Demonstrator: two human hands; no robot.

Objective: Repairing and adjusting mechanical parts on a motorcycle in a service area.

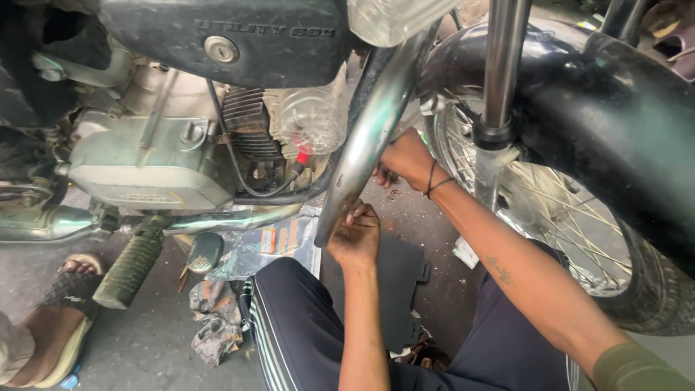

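- Your left hand (pixel 356 237) is at the lower end of the chrome crash guard (pixel 369 137), fingers curled with the fingertips (pixel 352 214) pressed against the tube's underside; whether they pinch anything small there, you cannot tell from this view.
- Your right hand (pixel 404 158) reaches in behind the same guard, a little higher up, its fingers bent around the back of the tube. The tube hides most of them, so how tightly they close cannot be told.
- A dark band (pixel 433 181) sits around your right wrist.
- The crash guard runs as a slanted chrome tube from the top of the view down toward your left hand, between the engine (pixel 145 163) and the front wheel (pixel 550 210).
- Just right of your right hand stands the chrome fork leg (pixel 501 65), with the black front mudguard (pixel 615 116) arching over the spoked wheel.
- Left of the guard, the finned cylinder (pixel 250 127) and a black side box (pixel 239 40) with a key lock sit above the engine casing.
- Below the engine, the exhaust pipe (pixel 217 219) runs sideways, near a ribbed footrest (pixel 132 264).
- On the ground by your knee lie a crumpled plastic sheet (pixel 268 246) and a dirty rag (pixel 216 318).
- At the lower left, another person's sandalled foot (pixel 61 311) rests on the floor, well apart from your hands.
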